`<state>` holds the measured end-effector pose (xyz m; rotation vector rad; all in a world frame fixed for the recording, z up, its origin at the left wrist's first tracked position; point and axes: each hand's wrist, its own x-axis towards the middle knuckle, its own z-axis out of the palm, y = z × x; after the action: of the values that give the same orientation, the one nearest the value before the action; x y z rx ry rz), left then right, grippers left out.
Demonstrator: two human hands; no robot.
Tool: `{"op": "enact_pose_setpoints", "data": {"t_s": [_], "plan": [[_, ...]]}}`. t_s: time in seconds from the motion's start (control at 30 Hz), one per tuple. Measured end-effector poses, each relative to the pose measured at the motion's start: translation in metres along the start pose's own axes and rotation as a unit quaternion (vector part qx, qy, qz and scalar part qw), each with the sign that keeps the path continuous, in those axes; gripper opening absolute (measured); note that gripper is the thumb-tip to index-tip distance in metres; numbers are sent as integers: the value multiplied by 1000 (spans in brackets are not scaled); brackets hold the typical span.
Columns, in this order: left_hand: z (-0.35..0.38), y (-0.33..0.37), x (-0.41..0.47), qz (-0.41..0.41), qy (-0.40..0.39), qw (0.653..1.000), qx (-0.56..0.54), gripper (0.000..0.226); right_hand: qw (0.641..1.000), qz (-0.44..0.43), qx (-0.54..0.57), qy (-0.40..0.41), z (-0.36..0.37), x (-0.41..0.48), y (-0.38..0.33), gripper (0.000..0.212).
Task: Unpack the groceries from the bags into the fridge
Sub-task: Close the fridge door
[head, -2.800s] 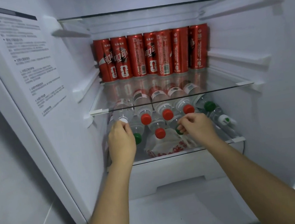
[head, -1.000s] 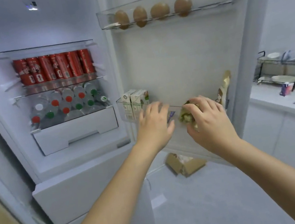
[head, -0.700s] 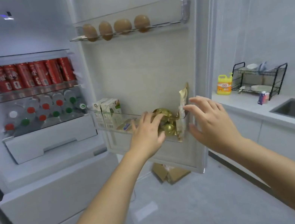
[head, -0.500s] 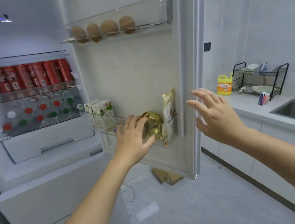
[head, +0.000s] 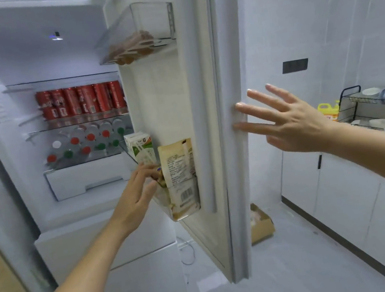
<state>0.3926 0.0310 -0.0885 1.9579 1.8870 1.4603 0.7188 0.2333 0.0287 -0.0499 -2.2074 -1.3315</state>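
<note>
Apparently near the end: settling a small gold packet (head: 158, 177) into the lower door bin (head: 173, 216), just beside a tan pouch (head: 178, 166) standing upright, crinkled, barcode outward. Left hand (head: 138, 196) loosely bent against the packet; cannot tell whether pinching. Right hand (head: 293, 123) spread wide, fingertips at the door (head: 209, 117) edge. Next: pull clear before pushing shut.

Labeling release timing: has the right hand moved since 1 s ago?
Yes. The right hand was beside the tan packet inside the door; it has gone rightward, and its spread fingers now reach the fridge door at its outer edge.
</note>
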Motion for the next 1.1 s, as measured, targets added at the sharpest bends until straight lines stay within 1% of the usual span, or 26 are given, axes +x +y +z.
{"op": "enact_pose_setpoints", "data": {"t_s": [0.07,0.13,0.17,0.23,0.33,0.43,0.5,0.53,0.6,0.67,0.73,0.8,0.9,1.0,1.1], "plan": [[-12,0,-9,-4,10,1000,-27,46,999,-40,7,21,-1,17,2,77],[-24,3,-15,-27,25,998,-50,32,996,-73,13,43,-1,36,-1,68],[-30,4,-18,-44,39,997,-57,26,995,-84,17,56,-1,45,-5,67],[-42,8,-22,-61,83,993,-51,28,991,-97,36,85,-1,65,-14,72],[-56,22,-32,-14,205,979,16,38,983,-109,68,128,-1,94,-30,79],[-64,48,-47,74,324,937,108,37,976,-124,92,154,-4,122,-46,78],[-67,62,-57,132,357,904,195,32,972,-134,107,162,-5,142,-58,77],[-68,68,-62,147,359,895,222,29,970,-140,113,163,-6,152,-64,77],[-69,74,-69,148,347,889,260,26,968,-149,121,161,-7,174,-75,81],[-71,75,-74,127,338,882,302,27,967,-154,134,152,-9,195,-87,84],[-76,69,-78,86,336,880,325,29,966,-154,151,140,-8,214,-99,82],[-86,59,-79,35,338,879,335,29,966,-142,169,134,-5,230,-109,80],[-108,39,-79,-29,349,875,334,31,966,-116,197,123,6,249,-122,82],[-131,15,-78,-62,363,860,353,36,966,-99,213,108,23,266,-132,82],[-158,-17,-79,-102,369,854,354,37,970,-86,212,83,48,284,-142,84]]}}
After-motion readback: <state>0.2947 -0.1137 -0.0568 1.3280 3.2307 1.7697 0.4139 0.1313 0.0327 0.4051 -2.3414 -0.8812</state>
